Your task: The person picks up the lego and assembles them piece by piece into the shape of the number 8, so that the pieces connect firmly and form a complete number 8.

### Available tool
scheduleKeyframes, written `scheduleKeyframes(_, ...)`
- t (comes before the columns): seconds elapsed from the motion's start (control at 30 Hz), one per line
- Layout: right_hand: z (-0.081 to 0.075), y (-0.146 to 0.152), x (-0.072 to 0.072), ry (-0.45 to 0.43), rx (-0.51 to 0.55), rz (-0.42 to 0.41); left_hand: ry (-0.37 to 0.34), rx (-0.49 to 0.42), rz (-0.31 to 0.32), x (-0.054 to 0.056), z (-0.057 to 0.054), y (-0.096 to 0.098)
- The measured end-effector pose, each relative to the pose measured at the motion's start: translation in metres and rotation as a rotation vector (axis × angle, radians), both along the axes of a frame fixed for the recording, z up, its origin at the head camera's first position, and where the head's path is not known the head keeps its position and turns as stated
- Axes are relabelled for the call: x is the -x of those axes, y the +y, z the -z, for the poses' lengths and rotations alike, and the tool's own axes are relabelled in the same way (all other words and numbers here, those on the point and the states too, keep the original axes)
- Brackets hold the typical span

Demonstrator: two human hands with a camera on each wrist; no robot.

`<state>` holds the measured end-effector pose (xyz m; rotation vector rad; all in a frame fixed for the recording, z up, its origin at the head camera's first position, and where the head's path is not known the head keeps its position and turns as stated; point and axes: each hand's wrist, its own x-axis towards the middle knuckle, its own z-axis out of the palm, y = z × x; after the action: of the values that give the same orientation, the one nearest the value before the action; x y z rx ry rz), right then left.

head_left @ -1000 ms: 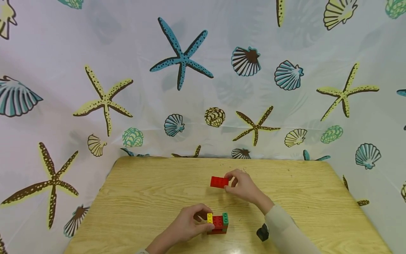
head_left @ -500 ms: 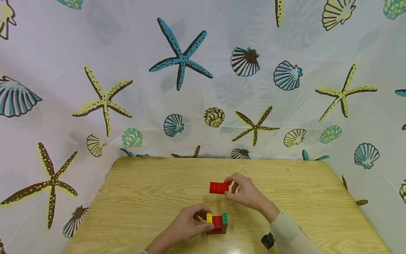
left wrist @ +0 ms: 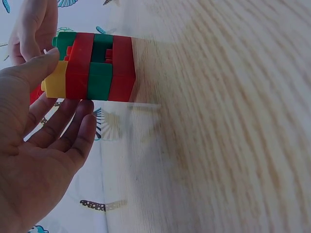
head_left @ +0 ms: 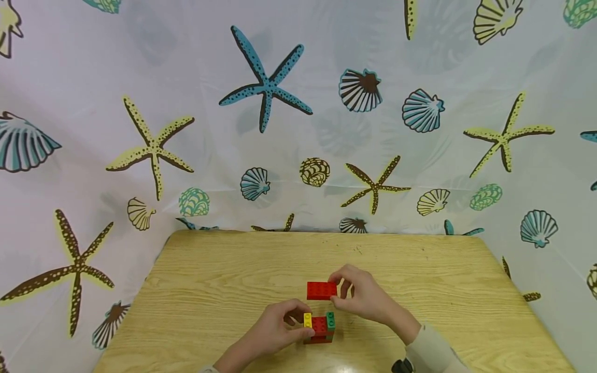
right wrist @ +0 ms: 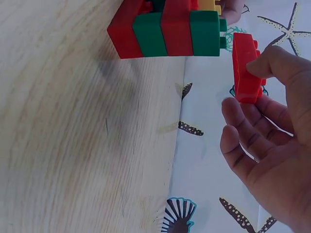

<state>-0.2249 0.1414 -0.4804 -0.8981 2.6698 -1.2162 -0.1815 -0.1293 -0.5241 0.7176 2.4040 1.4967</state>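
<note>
A small stack of toy building bricks (head_left: 319, 331) stands on the table, with red and green layers under a yellow brick (head_left: 308, 320) at its left end and a green brick (head_left: 330, 320) at its right. My left hand (head_left: 277, 329) steadies it, thumb and finger pinching the yellow brick; the left wrist view shows its other fingers spread below the stack (left wrist: 99, 80). Just behind and above the stack, my right hand (head_left: 364, 294) pinches a loose red brick (head_left: 321, 291) by its right end. In the right wrist view this red brick (right wrist: 246, 68) is apart from the stack, studs facing away from it.
The wooden table (head_left: 224, 264) stretches around both hands. A white curtain (head_left: 289, 140) printed with starfish and shells hangs behind it and along both sides. A black wrist device (head_left: 402, 366) shows by the right sleeve (head_left: 434, 352).
My right hand has brought the red brick nearer to me, from farther back over the table to just behind the stack. The left hand and the stack have stayed in place.
</note>
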Motion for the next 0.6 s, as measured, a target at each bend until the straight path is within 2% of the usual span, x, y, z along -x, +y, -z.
scheduleKeyframes(0.3,0.004,0.001,-0.012,0.013,0.025,-0.039,-0.001,-0.018,-0.001,0.001,-0.001,0.001)
scheduleKeyframes(0.6,0.007,0.001,-0.021,-0.016,0.048,-0.081,0.002,-0.005,-0.006,0.001,-0.001,0.001)
